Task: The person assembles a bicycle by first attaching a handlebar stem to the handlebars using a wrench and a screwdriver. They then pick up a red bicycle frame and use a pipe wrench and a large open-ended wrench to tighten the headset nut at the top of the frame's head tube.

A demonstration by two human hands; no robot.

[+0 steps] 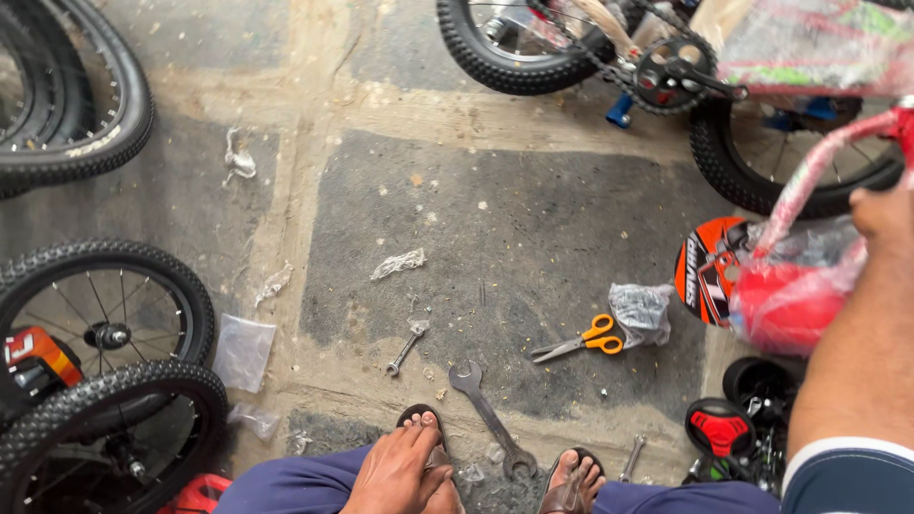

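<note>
My right hand (881, 211) is raised at the right edge, closed against a red bicycle part wrapped in clear plastic (795, 300); its fingers are partly cut off by the frame. A pink wrapped tube (819, 167) rises just left of that hand. My left hand (400, 471) lies flat and low at the bottom centre, over my left foot in a black sandal (419, 413), holding nothing. A large open-ended spanner (487, 411) lies on the floor between my feet. A smaller spanner (406, 348) lies just beyond it.
Orange-handled scissors (586, 341) and a crumpled plastic bag (641, 312) lie on the concrete floor. Small bicycle wheels (105, 314) stack at the left. A small bicycle with chain and crank (666, 69) stands at the top right. Black and red parts (721, 430) sit at the lower right.
</note>
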